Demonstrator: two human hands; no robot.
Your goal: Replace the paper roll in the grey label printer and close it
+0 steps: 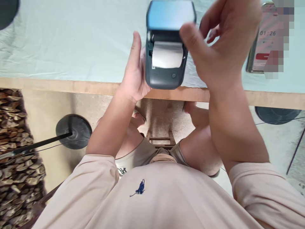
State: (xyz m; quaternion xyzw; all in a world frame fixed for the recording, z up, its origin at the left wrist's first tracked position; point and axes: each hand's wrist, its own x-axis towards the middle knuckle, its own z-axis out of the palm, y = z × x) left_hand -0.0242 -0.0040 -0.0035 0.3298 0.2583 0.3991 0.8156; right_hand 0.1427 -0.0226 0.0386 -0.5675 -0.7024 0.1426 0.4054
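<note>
A dark label printer (164, 78) is tilted up at the table's front edge, its lid (170, 14) raised and reflecting light blue. A roll of white label paper (167, 55) sits in its open compartment. My left hand (137, 73) supports the printer from the left and beneath, its thumb pointing up along the side and the other fingers hidden behind. At the lid's right edge is my right hand (219, 41), its thumb over the lower corner and its fingers curled alongside; slight blur covers this hand.
A phone (258, 41) showing 01:26 lies at the right on the pale cloth (71, 41) covering the table. Below the wooden edge (100, 87) are round black bases (73, 132) on the floor. Stacked firewood (14, 152) stands at the left.
</note>
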